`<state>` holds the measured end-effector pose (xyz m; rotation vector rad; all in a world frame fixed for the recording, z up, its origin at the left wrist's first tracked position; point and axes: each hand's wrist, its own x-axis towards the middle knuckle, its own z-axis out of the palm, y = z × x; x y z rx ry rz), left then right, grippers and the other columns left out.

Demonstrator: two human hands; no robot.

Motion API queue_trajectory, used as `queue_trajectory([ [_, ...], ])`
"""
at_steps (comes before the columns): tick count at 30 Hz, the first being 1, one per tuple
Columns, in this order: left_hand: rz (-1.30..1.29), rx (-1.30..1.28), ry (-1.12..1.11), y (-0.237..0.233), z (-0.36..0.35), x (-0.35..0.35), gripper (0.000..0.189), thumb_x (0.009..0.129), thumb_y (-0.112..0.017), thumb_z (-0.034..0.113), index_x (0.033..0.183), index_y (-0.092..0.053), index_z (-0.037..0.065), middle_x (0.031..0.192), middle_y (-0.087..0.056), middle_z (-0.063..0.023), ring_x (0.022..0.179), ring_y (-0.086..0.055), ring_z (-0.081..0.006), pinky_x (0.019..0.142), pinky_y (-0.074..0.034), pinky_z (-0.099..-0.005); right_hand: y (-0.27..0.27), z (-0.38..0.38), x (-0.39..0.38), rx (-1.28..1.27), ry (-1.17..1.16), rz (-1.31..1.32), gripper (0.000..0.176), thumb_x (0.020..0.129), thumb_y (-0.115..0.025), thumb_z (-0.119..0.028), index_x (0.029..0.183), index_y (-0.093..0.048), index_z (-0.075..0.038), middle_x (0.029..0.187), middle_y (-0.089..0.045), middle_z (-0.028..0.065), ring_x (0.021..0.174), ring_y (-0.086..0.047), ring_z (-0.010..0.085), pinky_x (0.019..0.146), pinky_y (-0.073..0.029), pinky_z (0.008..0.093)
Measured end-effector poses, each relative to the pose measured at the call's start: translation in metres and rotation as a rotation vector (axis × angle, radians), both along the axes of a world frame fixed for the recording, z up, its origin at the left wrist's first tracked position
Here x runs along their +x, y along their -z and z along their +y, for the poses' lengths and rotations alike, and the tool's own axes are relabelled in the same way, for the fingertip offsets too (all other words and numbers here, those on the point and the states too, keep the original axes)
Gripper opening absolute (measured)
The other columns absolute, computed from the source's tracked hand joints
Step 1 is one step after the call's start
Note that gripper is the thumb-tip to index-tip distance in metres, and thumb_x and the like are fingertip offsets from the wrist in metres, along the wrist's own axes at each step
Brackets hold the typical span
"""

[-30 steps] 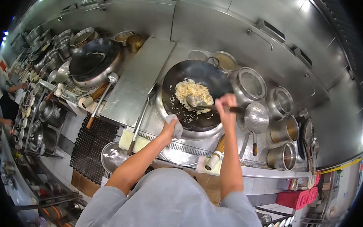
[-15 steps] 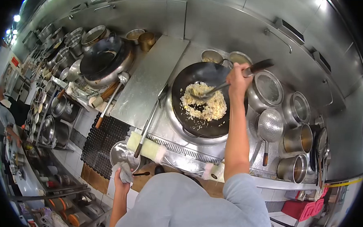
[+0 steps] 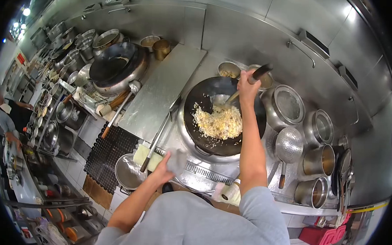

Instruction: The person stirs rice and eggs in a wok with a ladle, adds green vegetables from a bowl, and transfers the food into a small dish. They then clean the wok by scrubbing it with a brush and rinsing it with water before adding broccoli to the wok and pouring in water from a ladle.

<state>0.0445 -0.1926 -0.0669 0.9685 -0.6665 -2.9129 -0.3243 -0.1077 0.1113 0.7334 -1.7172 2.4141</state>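
My right hand is closed round the handle of a wok ladle, over the far right of a black wok. The ladle's head rests at the far side of the fried rice, partly hidden behind it. The rice is yellow and white, heaped in the wok, with loose grains up its sides. My left hand is closed on a grey cloth, smeared by motion, in front of the wok. A folded pale green towel lies beside that hand, under a long-handled tool.
A metal bowl stands below the towel. Right of the wok are lidded pots, a perforated skimmer and open pots. A second wok stands at the left. Another person is at the far left.
My left hand has moved up and right with the cloth, from beside the metal bowl to the stove's front edge. The ladle has moved to the rice's far side; the rice now lies nearer me.
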Motion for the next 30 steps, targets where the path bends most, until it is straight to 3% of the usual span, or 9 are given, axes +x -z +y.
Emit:
queue_trajectory([
  [4,-0.122,-0.073,0.044,-0.006,0.033,-0.093,0.045,0.091,-0.051,0.044,0.122,-0.049,0.011,0.115,-0.057,-0.0081,0.102,-0.057,-0.0265,0.080,-0.048,-0.0473,0.010,0.013,-0.001,0.350,0.091,0.159,0.020,0.080,-0.067,-0.014,0.074,-0.053,-0.001,0.063,-0.053,0.0018,0.060,-0.049,0.0109,0.059,-0.041,0.0287],
  [6,-0.229,-0.054,0.017,-0.006,0.040,-0.121,0.038,0.090,-0.055,0.036,0.118,-0.050,0.011,0.111,-0.057,-0.0078,0.098,-0.058,-0.0261,0.076,-0.049,-0.0470,-0.007,0.039,0.028,0.235,0.166,0.199,0.023,0.086,-0.060,-0.010,0.072,-0.043,-0.008,0.050,-0.043,-0.0014,0.039,-0.041,0.0076,0.038,-0.032,0.0237],
  [9,-0.091,-0.336,-0.041,0.049,0.050,-0.129,0.017,0.079,-0.060,0.008,0.095,-0.052,0.010,0.079,-0.058,-0.0049,0.064,-0.060,-0.0226,0.047,-0.048,-0.0376,0.025,0.088,0.021,0.315,0.271,0.123,0.021,0.085,-0.062,-0.012,0.071,-0.047,-0.006,0.052,-0.045,-0.0016,0.044,-0.040,0.0075,0.044,-0.034,0.0253],
  [12,-0.168,-0.367,-0.080,0.001,0.052,-0.123,0.009,0.082,-0.060,0.015,0.089,-0.055,0.011,0.075,-0.059,-0.0046,0.063,-0.060,-0.0218,0.049,-0.049,-0.0367,-0.017,0.120,0.078,-0.043,0.222,0.110,0.021,0.087,-0.061,-0.013,0.072,-0.047,-0.007,0.050,-0.042,-0.0032,0.046,-0.040,0.0062,0.046,-0.034,0.0250],
  [16,-0.094,0.052,0.168,0.030,0.029,-0.119,0.017,0.084,-0.059,0.022,0.097,-0.054,0.012,0.080,-0.058,-0.0039,0.072,-0.061,-0.0215,0.060,-0.052,-0.0400,0.029,0.122,0.056,-0.076,0.129,0.016,0.027,0.089,-0.058,-0.008,0.071,-0.037,-0.009,0.053,-0.037,-0.0002,0.043,-0.034,0.0082,0.041,-0.028,0.0241],
  [20,0.036,0.025,0.236,0.072,0.017,-0.140,0.009,0.088,-0.052,0.016,0.091,-0.057,0.008,0.082,-0.060,-0.0104,0.068,-0.061,-0.0261,0.061,-0.052,-0.0439,0.025,0.084,0.087,0.020,0.402,-0.155,0.027,0.089,-0.059,-0.010,0.069,-0.040,-0.008,0.053,-0.038,0.0002,0.044,-0.037,0.0096,0.045,-0.036,0.0262],
  [22,-0.054,-0.198,0.151,0.010,0.044,-0.118,0.013,0.088,-0.049,0.011,0.100,-0.053,0.006,0.085,-0.059,-0.0120,0.069,-0.062,-0.0278,0.059,-0.052,-0.0440,0.037,0.067,0.071,0.039,0.037,0.034,0.028,0.089,-0.059,-0.011,0.067,-0.041,-0.008,0.052,-0.038,-0.0005,0.044,-0.037,0.0094,0.044,-0.035,0.0255],
  [25,-0.098,-0.250,-0.015,-0.039,0.061,-0.089,0.029,0.086,-0.050,0.006,0.114,-0.042,0.003,0.098,-0.057,-0.0131,0.078,-0.061,-0.0276,0.058,-0.052,-0.0448,-0.001,0.068,0.101,-0.144,0.041,0.020,0.029,0.089,-0.058,-0.010,0.068,-0.039,-0.008,0.051,-0.039,-0.0005,0.043,-0.037,0.0091,0.043,-0.034,0.0258],
  [30,-0.077,-0.338,-0.045,0.009,0.048,-0.064,0.041,0.082,-0.052,0.002,0.121,-0.041,0.007,0.106,-0.054,-0.0111,0.083,-0.060,-0.0253,0.067,-0.053,-0.0419,0.032,0.056,0.122,-0.174,0.095,-0.037,0.028,0.090,-0.056,-0.008,0.069,-0.038,-0.007,0.051,-0.039,-0.0002,0.042,-0.038,0.0091,0.043,-0.036,0.0269],
])
